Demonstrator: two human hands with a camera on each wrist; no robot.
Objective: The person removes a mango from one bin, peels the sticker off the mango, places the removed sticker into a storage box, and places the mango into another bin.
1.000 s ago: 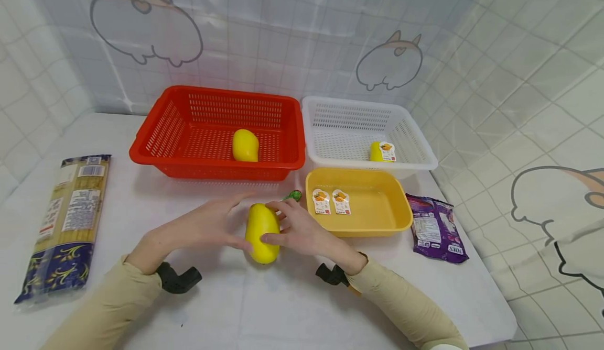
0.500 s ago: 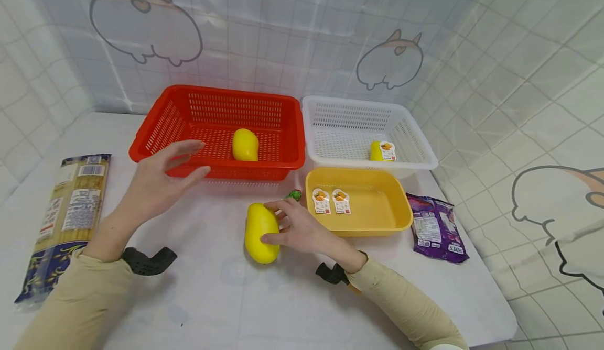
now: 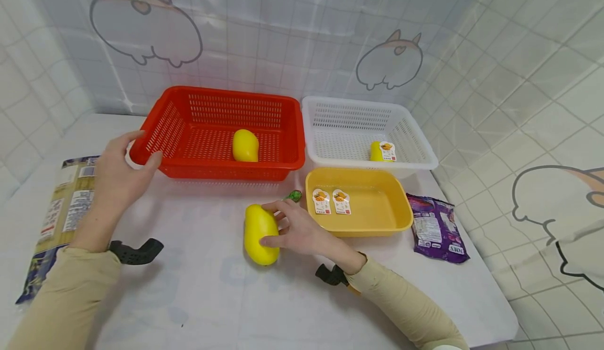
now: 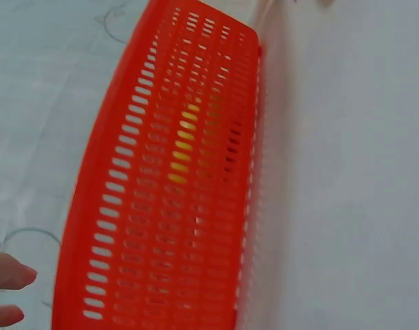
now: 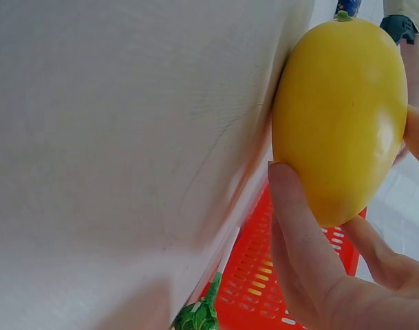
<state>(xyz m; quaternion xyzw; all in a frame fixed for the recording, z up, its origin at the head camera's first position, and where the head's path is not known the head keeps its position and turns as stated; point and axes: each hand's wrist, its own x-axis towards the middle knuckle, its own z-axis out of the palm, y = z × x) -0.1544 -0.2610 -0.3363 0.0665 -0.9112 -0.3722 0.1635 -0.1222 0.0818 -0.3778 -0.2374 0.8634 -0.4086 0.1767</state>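
Note:
A yellow mango lies on the white table. My right hand grips its right side, and in the right wrist view the fingers curl round the mango. At the left front corner of a red plastic basket, my left hand hovers with thumb and fingers spread about the rim. The left wrist view has the left fingertips apart from the basket's slotted wall. Another mango rests inside the red basket.
A white basket contains a stickered yellow fruit. Before it stands a yellow tray with two mango stickers. A small green object lies behind my right hand. Pasta lies left, a purple packet right.
My left hand has left the mango's side and moved left and away from me to the red basket's corner. My right hand stays on the mango, which has tilted slightly.

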